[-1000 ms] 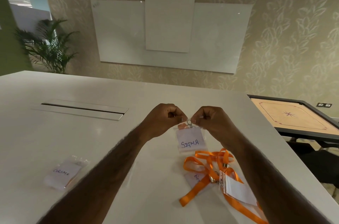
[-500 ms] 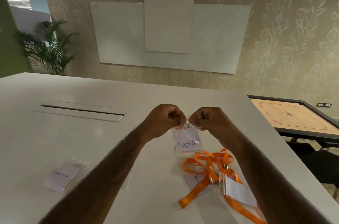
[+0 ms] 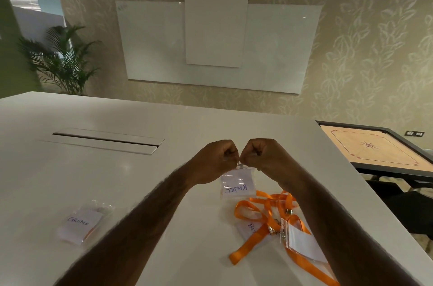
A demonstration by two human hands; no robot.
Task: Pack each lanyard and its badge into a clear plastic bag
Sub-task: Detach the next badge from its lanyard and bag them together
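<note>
Surface: white bench (image 3: 70, 180), matte, with a long recessed cable hatch (image 3: 105, 141) set into the far left part.

Room: leaf-patterned wall; a glass whiteboard (image 3: 152, 42) is mounted on it with a plain white panel (image 3: 216, 18) hung over its centre. Potted palm (image 3: 61, 60) in the far left corner. Carrom board (image 3: 375, 149) on a dark frame beside the right edge of the bench.

Hands: both forearms reach forward over the bench and converge. Left hand (image 3: 214, 160) and right hand (image 3: 262, 156) are curled into fists, backs up, with the knuckles almost touching. Both pinch the top edge of the same item, fingertips meeting around a small metal clip (image 3: 240, 165).

Task item: SIGMA badge (image 3: 236, 186), a white card in glossy clear plastic, hangs directly beneath the two hands. Its lower edge is close to the bench; contact cannot be told, nor whether the plastic is a bag or the badge's own sleeve.

Other items: a pile of orange lanyards (image 3: 264, 213) lies on the bench just nearer the camera and right of the SIGMA badge, under the right forearm. Within the pile are a card lettered "BE…" (image 3: 249, 229) and a blank badge holder (image 3: 302, 241). Well apart, at near left, the CHROME badge (image 3: 80, 224) lies flat in a clear bag.
</note>
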